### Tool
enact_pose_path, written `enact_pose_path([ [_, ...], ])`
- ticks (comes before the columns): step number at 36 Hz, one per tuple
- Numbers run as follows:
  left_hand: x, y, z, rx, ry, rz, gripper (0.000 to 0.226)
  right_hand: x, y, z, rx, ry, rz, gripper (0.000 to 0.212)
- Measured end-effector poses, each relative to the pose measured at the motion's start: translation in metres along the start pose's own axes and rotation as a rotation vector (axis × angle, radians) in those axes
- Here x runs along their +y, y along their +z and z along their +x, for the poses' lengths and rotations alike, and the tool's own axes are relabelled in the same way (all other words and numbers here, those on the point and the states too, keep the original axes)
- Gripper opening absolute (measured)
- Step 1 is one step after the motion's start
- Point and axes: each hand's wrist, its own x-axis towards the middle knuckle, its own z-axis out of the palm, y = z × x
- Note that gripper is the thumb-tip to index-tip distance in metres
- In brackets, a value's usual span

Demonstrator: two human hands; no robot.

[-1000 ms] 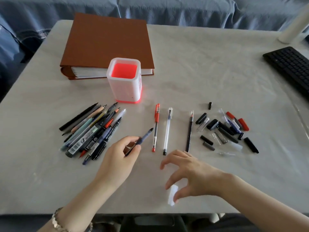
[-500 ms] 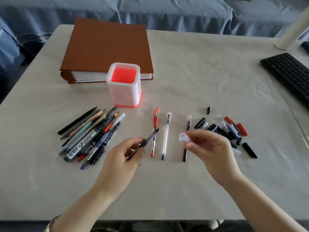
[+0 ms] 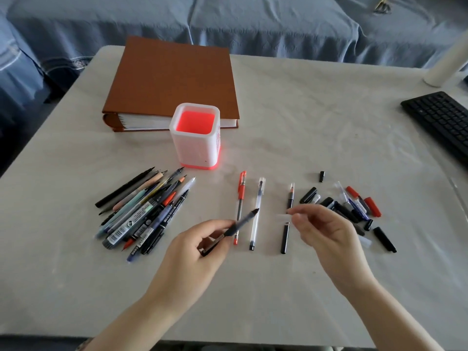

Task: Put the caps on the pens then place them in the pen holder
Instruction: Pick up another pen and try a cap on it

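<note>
One pen (image 3: 242, 220), left hand (image 3: 195, 252) — cap (image 3: 282, 217), right hand (image 3: 326, 235)

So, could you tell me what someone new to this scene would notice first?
The white square pen holder with its glowing red inside stands mid-table, in front of a brown binder. Nearer the camera, the left hand holds a dark uncapped pen while the right hand pinches a clear plastic cap right of its tip. A heap of pens lies left, loose caps right.

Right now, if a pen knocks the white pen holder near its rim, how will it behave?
Probably light: the pen holder looks empty and plastic. Taller than wide, so a high knock might tip it. Square base: unlikely to roll.
</note>
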Motion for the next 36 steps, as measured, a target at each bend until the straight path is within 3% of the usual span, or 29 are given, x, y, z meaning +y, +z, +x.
enact_pose_path([
  [5, 0.002, -0.002, -0.003, -0.03, -0.014, 0.02, 0.028, -0.007, -0.002, 0.002, -0.03, 0.049, 0.1, 0.013],
  [11, 0.004, -0.002, -0.005, -0.061, 0.034, 0.074, 0.031, -0.011, 0.003, 0.002, -0.1, 0.025, 0.008, 0.014],
  [20, 0.002, -0.005, -0.006, -0.079, 0.059, 0.1, 0.029, -0.01, 0.004, 0.001, -0.059, 0.035, 0.001, 0.022],
  [27, 0.003, -0.003, -0.005, -0.098, 0.148, 0.181, 0.025, -0.007, 0.011, -0.001, -0.207, 0.076, -0.066, 0.02],
  [31, 0.006, -0.003, -0.004, -0.084, 0.11, 0.137, 0.019, -0.009, 0.01, -0.001, -0.209, 0.036, -0.079, 0.029],
  [34, 0.009, -0.001, -0.001, -0.083, 0.044, 0.085, 0.032, -0.011, 0.009, -0.001, -0.199, 0.001, -0.108, 0.037],
  [36, 0.011, 0.001, 0.002, -0.09, -0.015, 0.024, 0.038, -0.01, 0.008, -0.002, -0.198, -0.035, -0.138, 0.031],
])
